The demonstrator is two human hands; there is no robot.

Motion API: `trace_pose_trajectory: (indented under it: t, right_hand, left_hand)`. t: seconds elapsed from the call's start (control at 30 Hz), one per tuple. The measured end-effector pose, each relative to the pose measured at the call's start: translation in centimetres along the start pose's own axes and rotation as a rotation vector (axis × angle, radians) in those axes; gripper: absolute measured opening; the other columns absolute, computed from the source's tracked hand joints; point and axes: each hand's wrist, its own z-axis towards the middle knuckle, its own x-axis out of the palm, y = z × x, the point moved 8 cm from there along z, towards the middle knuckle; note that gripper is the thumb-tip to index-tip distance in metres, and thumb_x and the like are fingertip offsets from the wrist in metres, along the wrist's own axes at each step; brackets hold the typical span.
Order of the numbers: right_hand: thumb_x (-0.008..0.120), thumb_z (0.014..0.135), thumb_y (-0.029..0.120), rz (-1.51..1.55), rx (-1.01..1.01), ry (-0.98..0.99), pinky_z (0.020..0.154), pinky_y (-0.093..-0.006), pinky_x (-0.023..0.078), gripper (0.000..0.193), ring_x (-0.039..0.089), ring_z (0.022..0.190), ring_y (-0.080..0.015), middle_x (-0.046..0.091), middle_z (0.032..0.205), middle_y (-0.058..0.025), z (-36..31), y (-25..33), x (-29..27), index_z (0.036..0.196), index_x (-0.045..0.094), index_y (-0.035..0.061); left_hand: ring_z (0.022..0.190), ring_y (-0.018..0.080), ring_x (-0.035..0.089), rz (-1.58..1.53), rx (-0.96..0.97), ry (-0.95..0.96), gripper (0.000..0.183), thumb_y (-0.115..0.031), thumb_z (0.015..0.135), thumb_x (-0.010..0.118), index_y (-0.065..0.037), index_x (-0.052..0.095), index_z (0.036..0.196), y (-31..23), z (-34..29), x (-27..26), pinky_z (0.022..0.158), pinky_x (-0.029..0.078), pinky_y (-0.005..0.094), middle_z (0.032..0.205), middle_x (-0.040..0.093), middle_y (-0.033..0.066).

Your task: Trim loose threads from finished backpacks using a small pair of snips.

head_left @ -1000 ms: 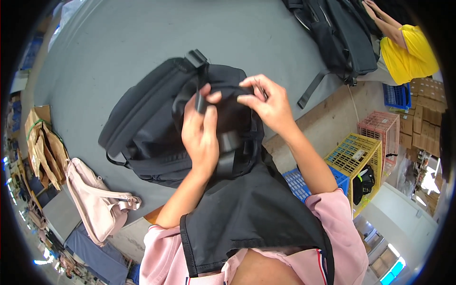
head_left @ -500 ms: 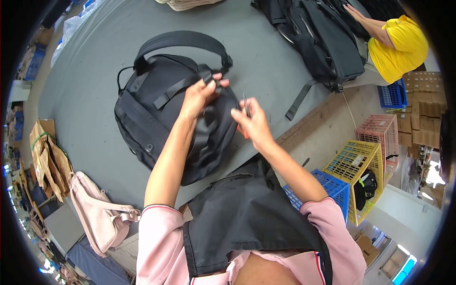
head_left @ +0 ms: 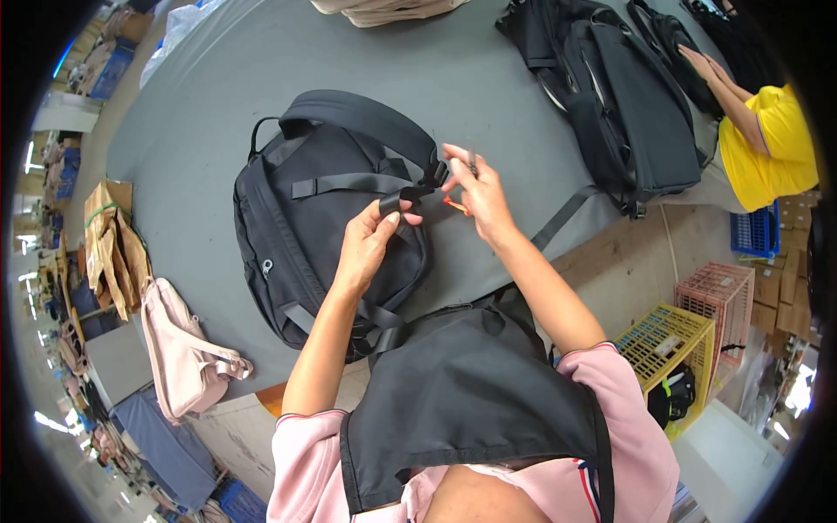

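Note:
A black backpack [head_left: 336, 205] lies on the grey table in front of me, its padded shoulder strap [head_left: 357, 109] arched along the far side. My left hand [head_left: 366, 244] is closed on a black webbing strap [head_left: 394, 202], pinched between thumb and fingers near a buckle [head_left: 433, 177]. Just right of that buckle, my right hand [head_left: 479, 196] grips a small pair of scissors [head_left: 472, 162]. The metal blades stick up past the fingers, and an orange handle [head_left: 454, 206] shows below the palm. The right fingertips are close to the buckle; whether they touch it I cannot tell.
More black backpacks [head_left: 628, 113] lie at the far right, beside a person in yellow [head_left: 772, 144]. A pink bag [head_left: 179, 349] and brown paper [head_left: 113, 244] sit at the table's left edge. Yellow [head_left: 667, 344] and pink crates [head_left: 715, 292] stand on the floor to the right.
The backpack has turned a little and sits further right in view. My left hand has slid down the webbing strap, and my right hand with the scissors has come up beside the buckle.

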Motion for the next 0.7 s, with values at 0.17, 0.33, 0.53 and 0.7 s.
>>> trace_pose_trajectory:
  t: [0.17,0.33,0.53,0.7]
  right_hand:
    - [0.059,0.090,0.027,0.085,0.301,0.337,0.039,-0.0185,0.029,0.029,0.051,0.055,-0.0051,0.055,0.073,-0.0040,1.0,-0.5,2.2,0.107,0.058,0.0025]
    - [0.069,0.083,0.022,0.074,0.286,0.508,0.041,-0.0174,0.033,0.024,0.050,0.052,-0.0045,0.054,0.073,0.0005,-0.7,2.2,1.7,0.094,0.056,0.0049]
    - [0.068,0.083,0.013,0.043,0.194,0.456,0.043,-0.0181,0.037,0.015,0.045,0.049,-0.0041,0.054,0.070,0.0010,-2.5,6.4,2.4,0.087,0.056,0.0050]
    - [0.065,0.085,0.010,0.091,0.154,0.335,0.044,-0.0185,0.037,0.012,0.045,0.050,-0.0019,0.053,0.067,0.0023,-5.2,7.2,2.3,0.088,0.055,0.0039]
  left_hand:
    - [0.089,0.0079,0.057,0.048,-0.046,-0.126,0.023,-0.011,0.092,0.051,0.001,0.059,0.110,-0.2,-0.6,-0.2,0.084,0.043,0.0254,0.095,0.069,0.0044]
    - [0.085,0.0306,0.056,0.657,0.250,-0.403,0.025,-0.010,0.081,0.061,0.005,0.056,0.100,-4.4,-1.6,0.5,0.080,0.044,0.0372,0.090,0.058,0.0159]
    - [0.091,0.0290,0.050,0.251,0.349,-0.417,0.017,-0.012,0.084,0.055,0.004,0.053,0.087,-5.3,-3.4,2.5,0.085,0.038,0.0357,0.090,0.052,0.0148]
    - [0.103,0.0310,0.053,0.206,0.435,-0.360,0.035,-0.017,0.088,0.054,0.006,0.053,0.114,-7.0,-5.3,5.1,0.101,0.032,0.0388,0.101,0.058,0.0170]
